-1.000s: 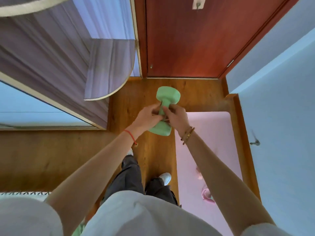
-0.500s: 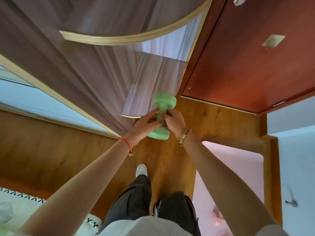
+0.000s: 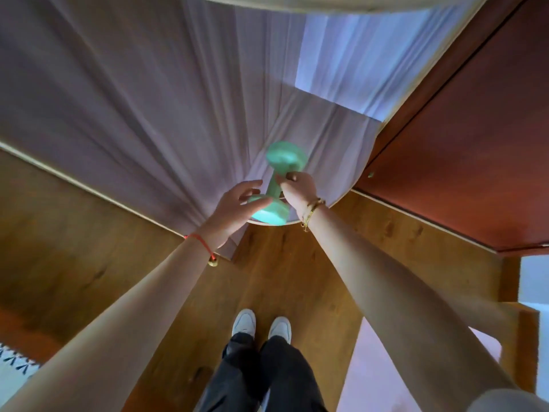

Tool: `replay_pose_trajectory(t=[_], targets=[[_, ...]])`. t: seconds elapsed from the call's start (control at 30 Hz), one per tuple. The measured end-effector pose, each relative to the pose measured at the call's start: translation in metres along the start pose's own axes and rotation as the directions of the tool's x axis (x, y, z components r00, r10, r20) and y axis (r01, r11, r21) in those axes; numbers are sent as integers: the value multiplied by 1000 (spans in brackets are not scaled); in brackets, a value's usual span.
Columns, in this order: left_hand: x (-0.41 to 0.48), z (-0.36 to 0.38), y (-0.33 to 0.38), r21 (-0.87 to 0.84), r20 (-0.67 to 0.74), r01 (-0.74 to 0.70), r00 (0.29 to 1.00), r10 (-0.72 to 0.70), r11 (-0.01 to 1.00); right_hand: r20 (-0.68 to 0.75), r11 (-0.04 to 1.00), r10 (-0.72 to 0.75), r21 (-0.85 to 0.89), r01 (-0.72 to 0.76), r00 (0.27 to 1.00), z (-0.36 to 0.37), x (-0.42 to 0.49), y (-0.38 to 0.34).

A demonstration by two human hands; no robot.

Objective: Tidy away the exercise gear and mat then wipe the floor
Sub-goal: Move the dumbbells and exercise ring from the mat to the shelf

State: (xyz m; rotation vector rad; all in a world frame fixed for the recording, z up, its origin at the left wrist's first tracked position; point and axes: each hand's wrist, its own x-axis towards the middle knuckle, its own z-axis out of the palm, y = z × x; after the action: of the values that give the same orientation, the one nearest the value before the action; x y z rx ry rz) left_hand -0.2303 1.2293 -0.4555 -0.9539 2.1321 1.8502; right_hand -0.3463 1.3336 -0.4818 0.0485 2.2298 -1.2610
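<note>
My right hand (image 3: 297,188) is curled round the handle of the green dumbbell (image 3: 272,185) and carries it; my left hand (image 3: 237,203) has its fingers spread and loose, gripping nothing, just beside the dumbbell's near head, though I cannot tell if it touches. The dumbbell is held in the air straight ahead of me, in front of the curtain (image 3: 178,99) and above the wooden floor (image 3: 282,263). Its long axis runs away from me, near head low and slightly left, far head higher against the cloth. The right hand is the one on it, so I judge that hand will set it down alone. The pink mat (image 3: 365,367) lies on the floor behind to my right.
</note>
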Motion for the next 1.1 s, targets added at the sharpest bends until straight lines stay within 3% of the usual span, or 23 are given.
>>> replay_pose_trajectory(t=[0.13,0.3,0.67,0.93,1.1], targets=[[24,1,-32,-61,-157,43,986,-52,997,23,998,60,28,-61,998,27,36,10],[32,4,-52,77,-266,59,963,-36,995,7,997,72,12,-72,997,48,61,21],[45,17,-68,-23,-181,111,977,-114,994,-16,997,28,-78,-29,999,60,71,23],[49,11,-68,-68,-177,94,979,-104,993,43,987,115,107,-119,992,64,83,32],[43,12,-69,-68,-197,89,975,-101,994,151,925,177,313,-217,973,56,73,31]])
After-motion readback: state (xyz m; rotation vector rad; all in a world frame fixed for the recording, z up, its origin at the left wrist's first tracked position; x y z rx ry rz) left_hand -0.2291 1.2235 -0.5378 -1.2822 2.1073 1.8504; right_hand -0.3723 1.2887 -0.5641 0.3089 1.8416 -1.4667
